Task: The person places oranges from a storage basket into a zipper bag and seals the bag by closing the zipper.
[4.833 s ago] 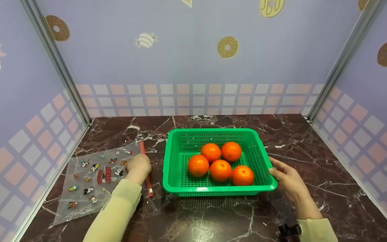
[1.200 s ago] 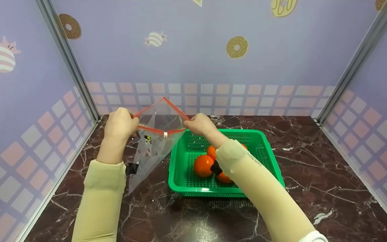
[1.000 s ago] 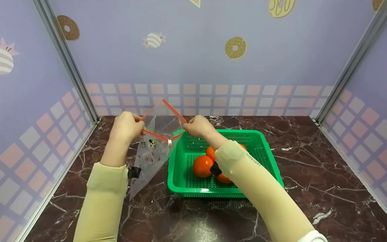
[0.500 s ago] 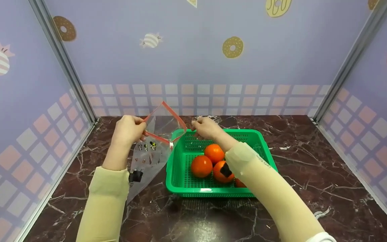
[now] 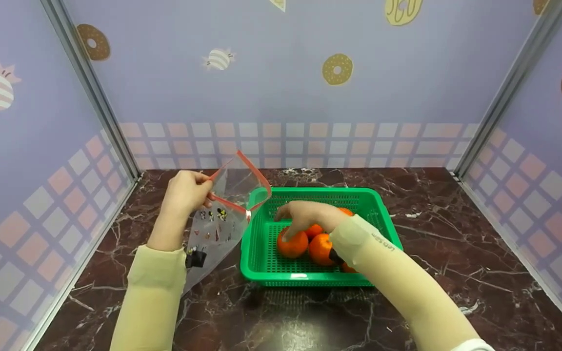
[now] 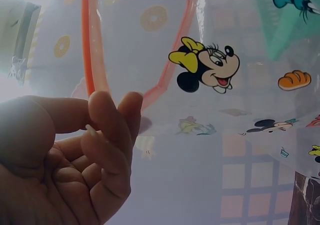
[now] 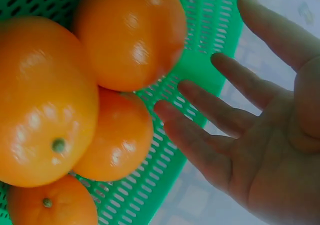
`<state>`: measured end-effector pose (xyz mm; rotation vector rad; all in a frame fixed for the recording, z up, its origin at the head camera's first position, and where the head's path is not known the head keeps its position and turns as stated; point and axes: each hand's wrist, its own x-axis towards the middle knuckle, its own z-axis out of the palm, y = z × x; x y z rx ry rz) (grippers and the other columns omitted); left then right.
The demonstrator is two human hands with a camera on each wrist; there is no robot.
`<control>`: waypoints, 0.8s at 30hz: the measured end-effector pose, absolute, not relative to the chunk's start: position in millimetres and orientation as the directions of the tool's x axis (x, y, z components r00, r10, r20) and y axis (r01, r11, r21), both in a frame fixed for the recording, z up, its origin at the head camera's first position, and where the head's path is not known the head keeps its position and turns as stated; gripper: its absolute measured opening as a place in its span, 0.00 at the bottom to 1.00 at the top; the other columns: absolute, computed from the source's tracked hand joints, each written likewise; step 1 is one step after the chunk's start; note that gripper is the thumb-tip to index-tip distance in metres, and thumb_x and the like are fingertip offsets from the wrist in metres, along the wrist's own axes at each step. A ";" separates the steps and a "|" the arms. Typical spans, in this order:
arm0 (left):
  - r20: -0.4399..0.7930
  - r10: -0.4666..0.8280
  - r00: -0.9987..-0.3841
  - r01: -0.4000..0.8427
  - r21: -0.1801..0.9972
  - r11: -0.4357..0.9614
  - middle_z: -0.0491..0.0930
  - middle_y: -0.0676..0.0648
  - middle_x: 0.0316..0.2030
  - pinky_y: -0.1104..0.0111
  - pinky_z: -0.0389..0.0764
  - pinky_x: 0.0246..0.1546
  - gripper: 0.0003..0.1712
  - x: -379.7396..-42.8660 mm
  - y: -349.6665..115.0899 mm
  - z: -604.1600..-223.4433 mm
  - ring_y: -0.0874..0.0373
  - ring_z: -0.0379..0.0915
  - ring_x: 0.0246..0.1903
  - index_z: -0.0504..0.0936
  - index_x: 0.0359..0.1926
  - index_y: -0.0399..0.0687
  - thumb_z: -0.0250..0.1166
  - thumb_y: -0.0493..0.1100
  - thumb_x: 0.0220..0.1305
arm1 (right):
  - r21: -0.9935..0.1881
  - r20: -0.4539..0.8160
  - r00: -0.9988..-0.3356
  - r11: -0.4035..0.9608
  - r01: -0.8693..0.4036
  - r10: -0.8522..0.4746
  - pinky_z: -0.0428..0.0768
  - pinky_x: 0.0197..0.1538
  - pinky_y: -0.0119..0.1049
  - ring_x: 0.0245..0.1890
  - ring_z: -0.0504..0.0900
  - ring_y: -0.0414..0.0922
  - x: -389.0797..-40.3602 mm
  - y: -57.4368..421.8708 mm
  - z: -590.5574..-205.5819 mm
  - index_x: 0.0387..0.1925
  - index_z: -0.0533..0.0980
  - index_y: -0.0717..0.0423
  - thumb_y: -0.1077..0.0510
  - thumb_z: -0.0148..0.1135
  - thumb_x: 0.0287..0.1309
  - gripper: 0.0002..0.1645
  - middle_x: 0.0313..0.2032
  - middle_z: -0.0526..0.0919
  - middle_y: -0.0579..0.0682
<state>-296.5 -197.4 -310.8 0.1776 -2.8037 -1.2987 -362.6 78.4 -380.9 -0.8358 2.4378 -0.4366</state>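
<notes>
My left hand (image 5: 186, 192) pinches the red zip edge of a clear plastic zip bag (image 5: 217, 229) printed with cartoon figures. The bag hangs down left of the green basket (image 5: 300, 276), its mouth spread into a diamond. In the left wrist view, thumb and fingertips meet at the red strip (image 6: 92, 45). My right hand (image 5: 305, 214) is over the basket with fingers spread, close above the leftmost orange (image 5: 292, 248). In the right wrist view the right palm (image 7: 270, 135) faces the oranges (image 7: 130, 40), fingers apart from them. The forearm hides part of the fruit.
The basket stands on a dark red marbled tabletop (image 5: 281, 317). Patterned lilac panels (image 5: 281, 97) enclose the back and sides, with metal posts (image 5: 90, 92) at the corners. A black wrist device (image 5: 195, 257) sits beside the bag.
Both hands were holding the bag's mouth apart about a second ago. The right hand has let go of its edge and moved down over the oranges. The left hand keeps its hold, slightly lower.
</notes>
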 end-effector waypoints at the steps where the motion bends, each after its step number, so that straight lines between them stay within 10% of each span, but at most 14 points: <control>1: -0.005 -0.124 -0.992 -0.084 0.761 0.644 0.86 0.47 0.26 0.76 0.81 0.20 0.21 -296.5 -197.2 -311.0 0.67 0.79 0.16 0.83 0.58 0.34 0.53 0.40 0.74 | -0.440 -0.379 -0.667 0.759 -0.481 -0.642 0.69 0.75 0.55 0.76 0.67 0.55 -361.3 77.0 -383.1 0.72 0.72 0.49 0.53 0.72 0.63 0.37 0.74 0.71 0.52; 24: 0.009 -0.112 -0.994 -0.067 0.752 0.656 0.87 0.45 0.27 0.69 0.87 0.25 0.21 -297.5 -198.3 -313.7 0.66 0.80 0.17 0.83 0.59 0.33 0.52 0.40 0.75 | -0.399 -0.360 -0.674 0.760 -0.513 -0.645 0.80 0.63 0.52 0.63 0.76 0.54 -359.1 77.6 -408.0 0.69 0.73 0.53 0.59 0.76 0.53 0.41 0.68 0.75 0.56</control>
